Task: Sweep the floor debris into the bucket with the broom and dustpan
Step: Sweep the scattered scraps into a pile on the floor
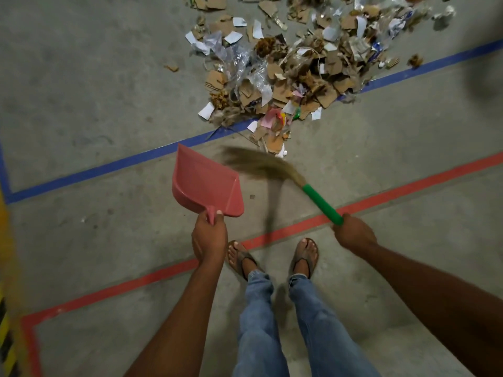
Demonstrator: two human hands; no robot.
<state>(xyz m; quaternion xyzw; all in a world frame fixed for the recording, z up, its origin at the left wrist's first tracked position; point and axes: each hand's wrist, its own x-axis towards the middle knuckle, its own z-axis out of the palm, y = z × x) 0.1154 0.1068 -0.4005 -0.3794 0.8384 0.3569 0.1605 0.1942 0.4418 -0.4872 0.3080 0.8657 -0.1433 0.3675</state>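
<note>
Blue-jeaned legs (272, 322) in brown sandals stand just behind the red floor tape line (408, 183). Just beyond that line, the left hand (209, 235) has its fingers clamped on the pink plastic dustpan (204, 183), which looks raised. The right hand (353, 232) has its fingers wrapped round the green-handled grass broom (322, 204), whose bristles are blurred. Further beyond the line lies the heap of torn cardboard, paper and plastic film (294, 77). With the pan lifted, a stroke could scatter scraps past it or onto the feet. No bucket shows.

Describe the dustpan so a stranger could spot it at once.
Follow the blue tape line across the concrete floor to the debris pile. Just nearer, the left hand holds the dustpan by its handle. Unlike the blurred straw broom beside it, it is a flat pink plastic scoop.
</note>
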